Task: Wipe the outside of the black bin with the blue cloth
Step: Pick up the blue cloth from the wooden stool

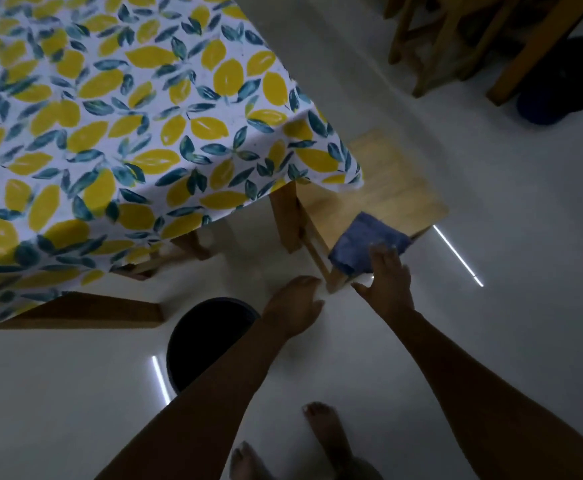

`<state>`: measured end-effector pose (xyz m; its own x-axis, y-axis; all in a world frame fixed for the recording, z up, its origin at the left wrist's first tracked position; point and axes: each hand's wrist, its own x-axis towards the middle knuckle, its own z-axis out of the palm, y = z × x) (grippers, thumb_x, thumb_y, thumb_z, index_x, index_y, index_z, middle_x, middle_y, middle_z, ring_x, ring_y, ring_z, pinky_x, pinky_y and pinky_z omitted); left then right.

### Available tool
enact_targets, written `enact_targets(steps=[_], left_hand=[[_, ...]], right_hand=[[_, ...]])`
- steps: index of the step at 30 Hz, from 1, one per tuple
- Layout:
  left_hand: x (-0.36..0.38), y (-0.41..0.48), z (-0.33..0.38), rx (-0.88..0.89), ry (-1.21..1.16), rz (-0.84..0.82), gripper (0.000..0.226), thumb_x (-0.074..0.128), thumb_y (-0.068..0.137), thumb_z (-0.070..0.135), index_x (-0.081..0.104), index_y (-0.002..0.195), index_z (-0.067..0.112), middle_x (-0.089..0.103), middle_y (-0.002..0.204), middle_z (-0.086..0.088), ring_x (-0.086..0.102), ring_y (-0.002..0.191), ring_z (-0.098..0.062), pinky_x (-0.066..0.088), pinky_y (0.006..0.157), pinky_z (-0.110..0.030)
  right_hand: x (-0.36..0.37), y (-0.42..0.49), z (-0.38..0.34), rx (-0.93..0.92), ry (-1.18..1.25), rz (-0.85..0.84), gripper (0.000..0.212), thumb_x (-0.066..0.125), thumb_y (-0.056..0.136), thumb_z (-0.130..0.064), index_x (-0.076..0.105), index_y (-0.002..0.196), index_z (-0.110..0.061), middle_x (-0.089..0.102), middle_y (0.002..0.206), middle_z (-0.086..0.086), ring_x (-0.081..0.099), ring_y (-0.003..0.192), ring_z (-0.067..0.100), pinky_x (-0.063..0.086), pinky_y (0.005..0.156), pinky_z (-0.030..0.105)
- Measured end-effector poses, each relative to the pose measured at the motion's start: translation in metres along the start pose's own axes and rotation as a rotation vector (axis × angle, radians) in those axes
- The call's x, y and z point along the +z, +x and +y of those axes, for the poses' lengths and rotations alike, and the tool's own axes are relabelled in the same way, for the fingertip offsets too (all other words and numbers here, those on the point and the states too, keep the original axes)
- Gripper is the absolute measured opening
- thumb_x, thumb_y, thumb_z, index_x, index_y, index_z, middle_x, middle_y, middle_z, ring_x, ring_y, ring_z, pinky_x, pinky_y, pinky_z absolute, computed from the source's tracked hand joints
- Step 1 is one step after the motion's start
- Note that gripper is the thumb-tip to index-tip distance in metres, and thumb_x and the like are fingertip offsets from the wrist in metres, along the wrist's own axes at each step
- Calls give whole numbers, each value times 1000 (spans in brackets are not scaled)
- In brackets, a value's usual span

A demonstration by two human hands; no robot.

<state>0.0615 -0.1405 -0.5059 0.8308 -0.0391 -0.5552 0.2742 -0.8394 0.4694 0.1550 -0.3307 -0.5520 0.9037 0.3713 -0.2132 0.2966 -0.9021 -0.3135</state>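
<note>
Two open hands, right hand (387, 282) touching blue cloth (366, 242), left hand (293, 306) beside black bin (207, 337).

Blue cloth (366, 242) on wooden stool (387, 192), black bin (200, 337) on floor (491, 202)

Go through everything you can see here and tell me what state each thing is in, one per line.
blue cloth: folded, lying on the stool's near corner, not yet picked up
right hand: open, fingers spread, at the cloth's edge
left hand: open, empty, above the floor
black bin: upright on the floor, no lid, partly hidden by the left forearm
wooden stool: upright, partly under the tablecloth
</note>
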Motion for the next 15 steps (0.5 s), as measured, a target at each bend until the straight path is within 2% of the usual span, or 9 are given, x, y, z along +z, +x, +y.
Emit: enact_targets(steps=[2, 5, 7, 9, 12, 13, 15], left_hand=[[9, 21, -12, -5, -25, 29, 69, 28, 84, 40, 47, 138, 1, 51, 139, -19, 47, 129, -32, 31, 111, -32], [17, 45, -28, 25, -16, 123, 67, 27, 83, 39, 54, 131, 1, 56, 133, -19, 52, 123, -31, 36, 109, -32], [24, 53, -40, 43, 2, 128, 70, 23, 83, 42, 55, 129, 0, 57, 131, -18, 53, 121, -31, 39, 107, -33], [30, 56, -49, 51, -14, 146, 66, 27, 85, 40, 52, 133, 2, 55, 134, -16, 52, 122, -28, 39, 107, -31], [38, 53, -59, 89, -26, 183, 64, 32, 88, 39, 48, 138, 4, 51, 139, -15, 49, 126, -28, 37, 110, -31], [41, 51, -64, 96, -31, 196, 61, 36, 90, 37, 47, 139, 4, 50, 140, -16, 48, 128, -28, 36, 111, -31], [47, 42, -74, 107, -52, 231, 59, 41, 91, 37, 47, 140, 4, 49, 143, -15, 47, 130, -27, 33, 112, -31]], right_hand=[[20, 20, 8, -37, -85, 54, 102, 75, 67, -53, 28, 147, -10, 34, 151, 22, 33, 137, 44, 46, 89, 59], [43, 38, 16, -87, -172, 135, 96, 61, 70, -64, 33, 146, -12, 35, 150, 23, 32, 138, 44, 45, 90, 56], [53, 41, 18, -94, -134, 199, 85, 67, 73, -52, 39, 142, -11, 41, 145, 23, 30, 137, 42, 41, 98, 55], [59, 41, 16, -94, -74, 258, 72, 78, 70, -26, 46, 133, -9, 48, 135, 20, 38, 129, 38, 40, 102, 48], [61, 36, 14, -149, 29, 356, 42, 71, 73, -2, 59, 113, -7, 60, 113, 16, 54, 106, 37, 44, 92, 41], [60, 32, 12, -181, 78, 389, 33, 67, 75, 2, 62, 107, -6, 63, 105, 15, 56, 100, 37, 45, 89, 38], [58, 18, 1, -227, 150, 441, 29, 65, 75, 4, 65, 103, -5, 65, 100, 14, 57, 95, 34, 43, 86, 33]])
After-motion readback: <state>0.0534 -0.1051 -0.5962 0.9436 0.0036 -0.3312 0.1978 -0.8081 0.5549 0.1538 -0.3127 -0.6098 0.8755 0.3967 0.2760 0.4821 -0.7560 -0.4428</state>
